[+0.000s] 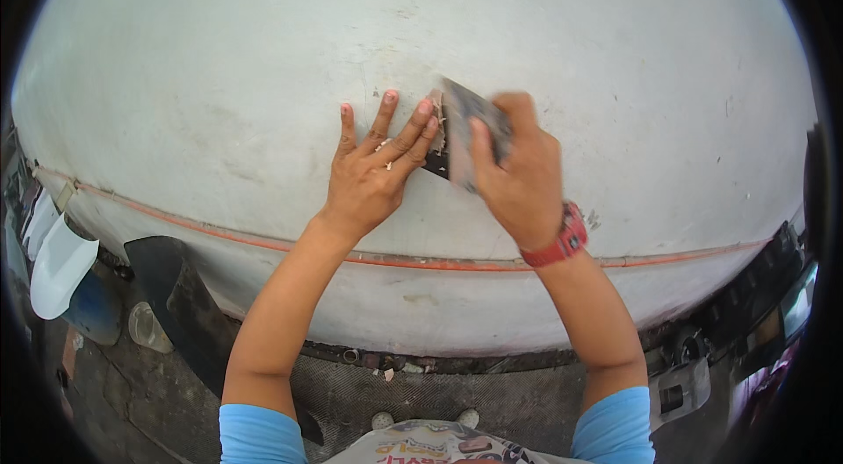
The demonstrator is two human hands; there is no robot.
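Observation:
My left hand lies with spread fingers on a broad pale grey panel. Its index finger and thumb rest beside a thin dark flat piece that has beige crumbs along it. More light crumbs cling to the left fingers. In my right hand is a flat, grey, speckled plate, held tilted with fingers and thumb closed round its edge. Motion smears the plate and fingers, and its exact kind cannot be made out. The plate's edge stands over the dark piece, hiding part of it; whether they touch is unclear.
An orange-red strip runs across the lower panel. At left are a white curved part, a black curved part, a blue drum and a clear tub. Dark parts line the right side. My shoes stand on the floor.

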